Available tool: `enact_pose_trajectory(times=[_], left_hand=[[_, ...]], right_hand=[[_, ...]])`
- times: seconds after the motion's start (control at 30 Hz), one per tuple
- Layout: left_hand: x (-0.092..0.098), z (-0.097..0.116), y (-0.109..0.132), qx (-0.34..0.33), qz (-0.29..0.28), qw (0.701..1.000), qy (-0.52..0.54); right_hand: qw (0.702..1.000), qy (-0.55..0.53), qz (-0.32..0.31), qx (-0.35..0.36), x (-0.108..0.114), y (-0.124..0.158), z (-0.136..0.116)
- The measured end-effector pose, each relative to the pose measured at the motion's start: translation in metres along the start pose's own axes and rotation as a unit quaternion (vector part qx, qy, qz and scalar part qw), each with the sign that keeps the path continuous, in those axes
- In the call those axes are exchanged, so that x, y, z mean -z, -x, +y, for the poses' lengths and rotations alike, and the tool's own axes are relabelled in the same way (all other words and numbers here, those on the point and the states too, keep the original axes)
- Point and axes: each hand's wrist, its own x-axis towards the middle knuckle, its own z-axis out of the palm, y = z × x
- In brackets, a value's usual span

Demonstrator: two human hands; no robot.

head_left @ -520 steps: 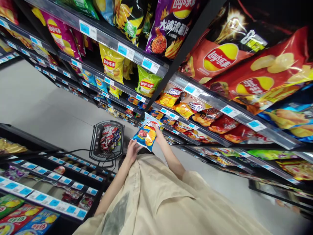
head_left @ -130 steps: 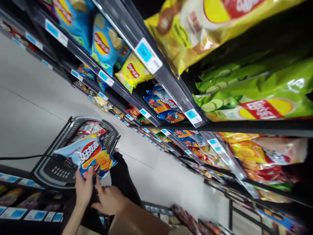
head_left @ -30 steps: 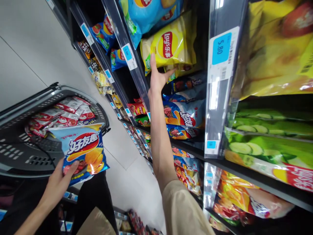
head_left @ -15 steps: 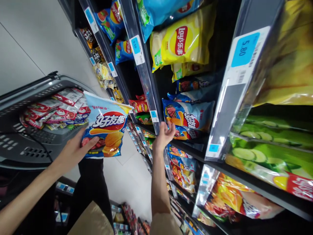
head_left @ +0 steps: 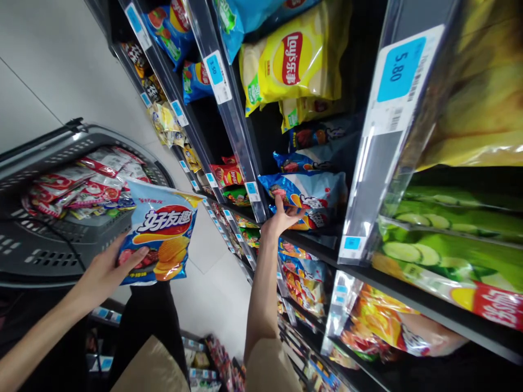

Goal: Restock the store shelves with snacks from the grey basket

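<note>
My left hand [head_left: 108, 267] pinches a blue potato chip bag [head_left: 161, 231] by its side, thumb across the front and fingers hidden behind. This bag hangs over the right end of a grey shopping basket [head_left: 53, 256]. At the shelf, my right hand [head_left: 281, 218] has its thumb on the front of a matching blue chip bag [head_left: 304, 190] and its fingers at the lower side, closed around the bag's near edge. More blue bags [head_left: 321, 220] of the same kind lie just beneath and behind it.
Red and white snack packets [head_left: 93, 185] fill part of the basket. A yellow chip bag [head_left: 292, 60] sits above the blue ones. A shelf edge with a price label [head_left: 398, 71] and green cucumber chip bags [head_left: 433, 253] stand at right. Tiled floor [head_left: 212, 305] shows below.
My right hand has gone from beside the shelf bag to a hold on it, and that bag has shifted slightly outward. My left hand with its bag has moved down and left.
</note>
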Motion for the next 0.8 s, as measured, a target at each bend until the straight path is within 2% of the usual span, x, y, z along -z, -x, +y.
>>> enact_pose_trajectory(times=[0.1,0.27,0.4,0.47,0.57,0.67,0.8], left_hand=[[0.000,-0.002,0.001,0.007,0.008,1.000,-0.001],[0.006,0.007,0.002,0.014,-0.018,1.000,-0.001],[0.007,0.013,0.001,0.005,-0.017,1.000,-0.015],[0.005,0.011,0.001,-0.004,-0.009,1.000,-0.018],[0.001,0.001,0.002,-0.021,0.004,1.000,-0.011],[0.000,-0.009,0.005,-0.016,-0.003,1.000,-0.001],[0.002,-0.014,0.010,0.017,-0.038,0.999,0.002]], right_hand=[[0.996,-0.039,0.085,-0.014,-0.001,0.003,-0.005],[0.991,-0.065,0.109,-0.044,-0.003,-0.015,-0.023],[0.990,-0.100,0.046,-0.091,-0.001,-0.034,-0.036],[0.987,-0.112,0.010,-0.117,0.000,-0.039,-0.042],[0.982,-0.121,-0.005,-0.148,0.002,-0.042,-0.048],[0.978,-0.139,-0.005,-0.153,0.005,-0.042,-0.049],[0.971,-0.205,-0.030,-0.121,0.007,-0.045,-0.048]])
